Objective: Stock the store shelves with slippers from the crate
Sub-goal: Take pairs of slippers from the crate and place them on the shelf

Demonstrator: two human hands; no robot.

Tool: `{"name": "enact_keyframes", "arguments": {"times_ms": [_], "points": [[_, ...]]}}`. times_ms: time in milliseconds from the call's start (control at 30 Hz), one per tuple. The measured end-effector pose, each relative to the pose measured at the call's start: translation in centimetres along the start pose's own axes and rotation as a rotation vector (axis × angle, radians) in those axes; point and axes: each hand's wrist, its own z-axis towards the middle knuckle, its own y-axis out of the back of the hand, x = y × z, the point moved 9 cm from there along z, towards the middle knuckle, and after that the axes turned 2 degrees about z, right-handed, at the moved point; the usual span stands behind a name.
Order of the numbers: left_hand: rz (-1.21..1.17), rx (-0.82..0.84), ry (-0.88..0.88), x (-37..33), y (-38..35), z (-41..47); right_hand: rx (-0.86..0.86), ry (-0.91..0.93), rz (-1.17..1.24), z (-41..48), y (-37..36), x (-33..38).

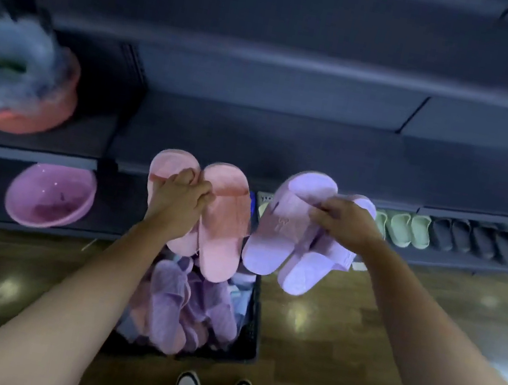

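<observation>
Left hand [182,195] up front, fingers curled tight round the straps of the pink slippers [223,224], both of them bunched in one grip. That pair hangs side by side, long axes running straight away from the person, toes toward the dark shelf [289,137], heels dipping down over the crate [252,328]. Soles face down, footbeds up.

Over to the right hand [344,222]: knuckles up, fingers and thumb pinched closed on the straps of the lilac slippers [276,230]. This pair sits at a slant, toes up and to the right near the shelf edge, heels swinging down and left, close to the pink heels, and I can't tell whether they touch. One lilac slipper lies partly under the other and under the hand.

Both forearms are bare and stretched well forward, converging from the lower corners, wrists roughly level, both pairs held in the air between crate and shelf.

Below, the crate stands on the wooden floor [357,329] just ahead of the person's shoes [190,384], heaped with more slippers, mostly purple. On the low shelf to the right, green slippers [404,227] line up beside dark slippers [472,237], toes inward. Left side: a pink basin [48,196] low down, an orange basin [41,117] above it, blurred.
</observation>
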Motion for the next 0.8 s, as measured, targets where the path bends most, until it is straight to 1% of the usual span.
{"name": "enact_keyframes", "arguments": {"times_ms": [133, 267, 433, 567, 700, 733, 800], "points": [[0.004, -0.117, -0.050, 0.8, 8.7, 1.5, -0.073, 0.063, -0.037, -0.3, 6.9, 6.4], [0.035, -0.215, -0.091, 0.5, 16.1, 2.7, -0.120, 0.099, -0.087, -0.2, 12.8, 11.1], [0.042, -0.246, -0.068, 0.7, 23.6, 6.9, -0.137, 0.159, -0.104, 2.2, 19.1, 15.6], [0.028, -0.232, -0.026, 2.0, 27.3, 12.5, -0.023, 0.191, -0.207, 5.6, 22.9, 18.6], [-0.138, -0.213, 0.041, 2.6, 29.6, 18.5, 0.067, 0.173, -0.220, 11.2, 25.9, 19.6], [-0.188, -0.175, 0.074, 3.0, 29.4, 20.2, 0.074, 0.172, -0.211, 12.6, 26.5, 19.7], [-0.277, -0.046, 0.137, 3.8, 28.0, 23.5, 0.088, 0.156, -0.219, 15.6, 27.2, 19.6]]}}
